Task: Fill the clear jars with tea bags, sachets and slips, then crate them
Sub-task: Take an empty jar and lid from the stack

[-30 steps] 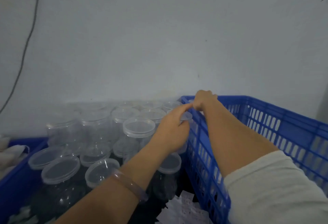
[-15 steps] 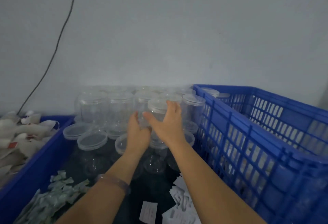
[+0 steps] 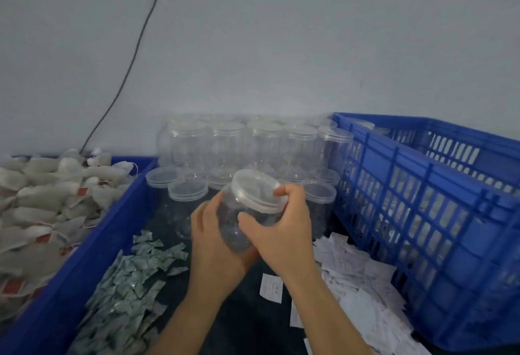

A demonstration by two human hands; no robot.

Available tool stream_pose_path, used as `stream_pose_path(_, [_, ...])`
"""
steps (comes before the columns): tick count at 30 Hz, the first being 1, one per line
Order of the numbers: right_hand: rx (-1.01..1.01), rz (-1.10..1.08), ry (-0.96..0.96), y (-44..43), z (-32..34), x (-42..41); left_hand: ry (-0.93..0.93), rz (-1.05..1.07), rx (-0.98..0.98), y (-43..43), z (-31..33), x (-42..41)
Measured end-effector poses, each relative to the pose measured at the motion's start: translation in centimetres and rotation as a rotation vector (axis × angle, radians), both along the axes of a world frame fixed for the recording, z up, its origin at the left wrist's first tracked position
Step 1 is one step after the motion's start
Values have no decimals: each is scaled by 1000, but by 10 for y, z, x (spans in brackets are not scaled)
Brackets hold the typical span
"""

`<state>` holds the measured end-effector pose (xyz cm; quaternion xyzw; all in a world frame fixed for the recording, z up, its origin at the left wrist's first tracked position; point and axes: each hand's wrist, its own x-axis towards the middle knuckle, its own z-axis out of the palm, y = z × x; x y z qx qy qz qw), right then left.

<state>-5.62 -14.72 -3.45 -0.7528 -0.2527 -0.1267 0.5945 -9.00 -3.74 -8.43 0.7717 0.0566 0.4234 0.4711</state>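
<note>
While the left grip [image 3: 215, 245] curls round a tilted clear jar [image 3: 233, 226], right grip [image 3: 281, 238] pinching its lid [image 3: 253, 188]

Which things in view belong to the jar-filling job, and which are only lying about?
Job: held jar, gripped by left hand and right hand; empty jars; tea bags; green sachets; white slips; blue crate.
Lying about: black cable on the wall.
</note>
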Motion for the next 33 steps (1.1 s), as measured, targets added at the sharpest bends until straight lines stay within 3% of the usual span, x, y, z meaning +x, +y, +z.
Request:
stream_pose_path(3, [-41, 81, 67, 8, -34, -29, 53, -132, -143, 1, -30, -31])
stream_pose_path(5, [-57, 145, 170, 17, -49, -41, 139, -97, -209, 0, -44, -48])
stream_pose_path(10, [184, 112, 401, 31, -66, -49, 376, 33, -127, -1, -56, -68])
stream_pose_path(18, [246, 60, 323, 24, -77, -43, 381, -156, -89, 15, -50, -66])
stream_pose_path(25, [261, 222, 262, 17, -80, -43, 271, -121, -124, 6, -57, -70])
stream_pose_path(33, [259, 157, 247, 19, -84, -46, 265, -105, -154, 5, -54, -73])
